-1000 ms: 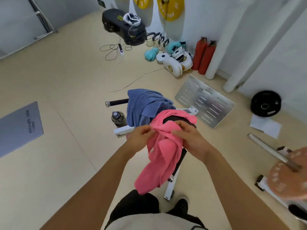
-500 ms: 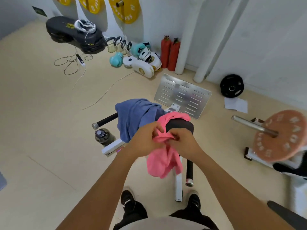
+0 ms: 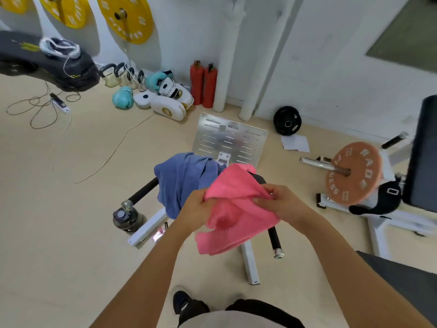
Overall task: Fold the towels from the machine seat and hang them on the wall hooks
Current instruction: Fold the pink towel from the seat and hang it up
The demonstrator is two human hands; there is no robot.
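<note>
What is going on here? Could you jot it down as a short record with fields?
activity: folding a towel
left hand: grips the pink towel
right hand: fingers pinch the same towel
blue towel: draped over the machine seat, untouched
water bottle: on the floor beside the machine
wall hooks: not in view

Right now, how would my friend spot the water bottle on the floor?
Find the white exercise machine draped with a crumpled blue towel. Follow its black foam-covered handle bar down and leftward. The dark, see-through, squat water bottle stands on the beige floor there, the only lidded container nearby.
</note>
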